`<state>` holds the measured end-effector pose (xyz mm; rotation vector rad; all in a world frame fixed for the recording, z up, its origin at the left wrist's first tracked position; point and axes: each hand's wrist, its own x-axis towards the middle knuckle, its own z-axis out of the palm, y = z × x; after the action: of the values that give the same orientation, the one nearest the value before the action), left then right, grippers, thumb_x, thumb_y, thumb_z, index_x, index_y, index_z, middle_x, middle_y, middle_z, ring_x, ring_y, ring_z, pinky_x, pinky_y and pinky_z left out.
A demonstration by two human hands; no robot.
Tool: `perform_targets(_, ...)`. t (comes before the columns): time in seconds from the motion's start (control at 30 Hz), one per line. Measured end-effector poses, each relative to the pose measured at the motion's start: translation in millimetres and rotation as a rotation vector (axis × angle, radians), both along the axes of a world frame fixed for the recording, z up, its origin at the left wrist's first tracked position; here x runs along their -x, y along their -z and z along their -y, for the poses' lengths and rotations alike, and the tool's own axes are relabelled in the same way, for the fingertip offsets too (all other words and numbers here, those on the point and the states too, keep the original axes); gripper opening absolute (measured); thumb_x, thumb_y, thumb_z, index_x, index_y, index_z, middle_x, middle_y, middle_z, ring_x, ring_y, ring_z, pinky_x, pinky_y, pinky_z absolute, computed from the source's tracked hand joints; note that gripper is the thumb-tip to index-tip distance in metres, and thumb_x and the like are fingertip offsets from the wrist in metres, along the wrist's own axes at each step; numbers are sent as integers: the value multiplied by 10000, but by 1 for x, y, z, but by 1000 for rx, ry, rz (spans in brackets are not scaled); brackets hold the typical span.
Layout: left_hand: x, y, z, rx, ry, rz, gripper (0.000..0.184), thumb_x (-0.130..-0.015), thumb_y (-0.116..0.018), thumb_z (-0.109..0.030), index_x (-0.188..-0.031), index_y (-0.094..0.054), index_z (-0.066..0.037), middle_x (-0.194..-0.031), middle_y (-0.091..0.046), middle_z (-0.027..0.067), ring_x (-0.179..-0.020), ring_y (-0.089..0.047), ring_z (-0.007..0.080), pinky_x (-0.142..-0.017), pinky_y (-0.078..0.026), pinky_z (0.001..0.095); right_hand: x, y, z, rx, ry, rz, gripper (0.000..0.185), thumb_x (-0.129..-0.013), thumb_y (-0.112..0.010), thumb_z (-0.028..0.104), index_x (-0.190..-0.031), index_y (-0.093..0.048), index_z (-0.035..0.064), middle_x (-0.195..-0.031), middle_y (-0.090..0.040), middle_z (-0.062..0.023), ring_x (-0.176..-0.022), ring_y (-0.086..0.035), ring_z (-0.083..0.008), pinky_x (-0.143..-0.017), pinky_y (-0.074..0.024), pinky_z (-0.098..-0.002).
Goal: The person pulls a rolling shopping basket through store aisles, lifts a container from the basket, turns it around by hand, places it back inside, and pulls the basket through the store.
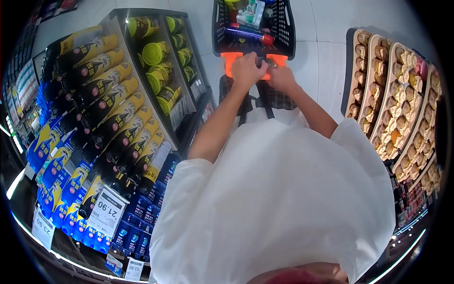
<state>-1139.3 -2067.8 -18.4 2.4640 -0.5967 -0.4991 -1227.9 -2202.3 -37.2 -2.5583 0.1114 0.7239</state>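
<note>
A black shopping basket (218,35) with an orange handle (229,60) stands in front of me at the top of the view. My left hand (248,71) is closed round the left part of the handle. Close beside it, my right hand (283,78) is closed on the handle's right part, with its fingers partly hidden. Inside the basket lie a dark blue and red tube-shaped item (249,34), a white and green packet (250,13) and a yellow-green container (235,4).
At left, a shelf holds rows of yellow-and-black bottles (101,78), blue bottles (61,165) and yellow-green tubs (156,53). A price tag (108,208) hangs at its front. On the right stands a rack of brown, round wrapped items (399,104). Pale tiled floor (307,66) lies between.
</note>
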Motion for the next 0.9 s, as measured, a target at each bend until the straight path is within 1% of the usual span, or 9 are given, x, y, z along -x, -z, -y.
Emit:
perform_targets(0.2, -55, -1, 21, -76, 39, -379, 252, -776, -654, -306, -756, -630, -57, -749, -671, 127, -756, -646, 300, -667, -506, 413, -33, -2, 17, -12, 14, -62, 275, -738, -683, 320, -914, -640, 113, -766, -669, -96, -739, -659, -289, -642, -515, -422)
perform_targets(0.33, -87, 56, 25, 279, -283, -706, 167, -848, -634, -179, -811, -630, -17, -741, -681, 80, -662, -658, 175, -614, -520, 306, -80, -39, 21, -192, 86, -305, 437, -754, -687, 482, -904, -622, 77, -854, -666, -109, -828, -646, -253, -708, -500, -378)
perform_targets(0.37, -102, 64, 25, 314, -336, -816, 121, -869, -617, -109, -827, -628, 4, -736, -671, 69, -630, -643, 133, -581, -507, 277, -83, -26, 23, -327, 168, -353, 461, -832, -637, 498, -969, -630, 57, -907, -658, -107, -857, -632, -209, -752, -489, -338)
perform_targets(0.47, -162, 84, 30, 328, -439, -961, 252, -912, -554, -255, -1001, -630, -32, -882, -686, 80, -775, -641, 150, -660, -504, 288, -105, 13, 25, -755, 801, -282, 418, -922, -564, 439, -1069, -636, 54, -907, -651, -75, -852, -612, -162, -768, -483, -300)
perform_targets(0.57, -224, 129, 39, 303, -567, -1204, 518, -912, -486, -443, -1268, -478, -66, -1237, -561, 126, -1140, -504, 221, -856, -453, 432, -142, 65, 33, -690, 1089, -160, 456, -988, -451, 427, -1205, -615, 60, -1010, -649, -47, -883, -574, -121, -762, -451, -245)
perform_targets(0.6, -238, 145, 39, 321, -644, -1274, 614, -905, -474, -488, -1357, -408, -78, -1357, -486, 139, -1248, -431, 247, -922, -416, 489, -156, 79, 41, -749, 1103, -210, 531, -996, -403, 463, -1310, -531, 54, -1149, -624, -75, -1065, -552, -141, -887, -437, -316)
perform_targets(0.73, -279, 210, 53, 454, -805, -1262, 756, -913, -450, -514, -1493, -214, -90, -1550, -230, 135, -1406, -254, 273, -1097, -224, 535, -214, 179, 54, -869, 1240, -182, 606, -994, -344, 513, -1367, -459, 50, -1238, -583, -98, -1081, -534, -145, -866, -421, -289)
perform_targets(0.83, -291, 249, 68, 451, -909, -1276, 748, -923, -440, -501, -1506, -188, -108, -1575, -160, 131, -1441, -180, 252, -1128, -184, 489, -259, 250, 62, -785, 1349, -257, 714, -948, -379, 576, -1436, -388, 56, -1422, -451, -168, -1330, -389, -278, -1085, -258, -325)
perform_targets(0.9, -298, 283, 81, 408, -913, -1241, 701, -920, -448, -484, -1480, -259, -107, -1544, -246, 116, -1400, -254, 250, -1095, -240, 482, -287, 295, 67, -775, 1389, -150, 774, -927, -380, 614, -1430, -385, 26, -1429, -441, -187, -1351, -366, -290, -1109, -218, -340)
